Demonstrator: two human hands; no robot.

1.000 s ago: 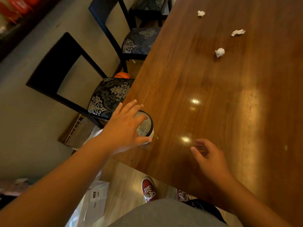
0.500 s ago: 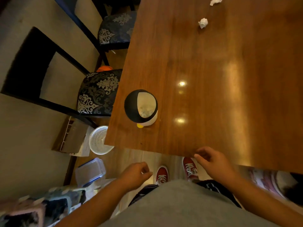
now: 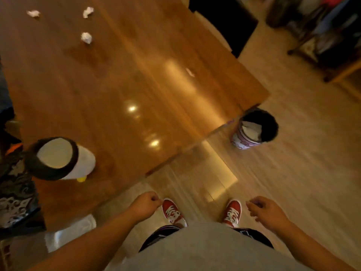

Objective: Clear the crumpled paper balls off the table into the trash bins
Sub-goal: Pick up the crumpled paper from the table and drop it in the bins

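Observation:
Three white crumpled paper balls lie at the far left of the wooden table (image 3: 121, 79): one (image 3: 86, 37) nearest me, one (image 3: 88, 11) behind it, one (image 3: 33, 13) further left. A small white scrap (image 3: 189, 72) lies near the table's right side. A white trash bin with a black rim (image 3: 60, 158) stands on the table's near left corner. A second bin (image 3: 254, 129), purple and white with a black liner, stands on the floor by the table's right corner. My left hand (image 3: 145, 204) hangs curled over the floor, holding nothing. My right hand (image 3: 264, 212) is loosely curled, also holding nothing.
A patterned chair seat (image 3: 15, 184) sits at the left edge beside the table. A black chair (image 3: 228, 22) stands at the table's far side. Dark furniture (image 3: 328, 36) fills the top right. My red shoes (image 3: 172, 211) stand on the light wood floor.
My left hand let go of the white bin and dropped to my side. My right hand came off the table edge. The view swung right, bringing the floor bin into sight.

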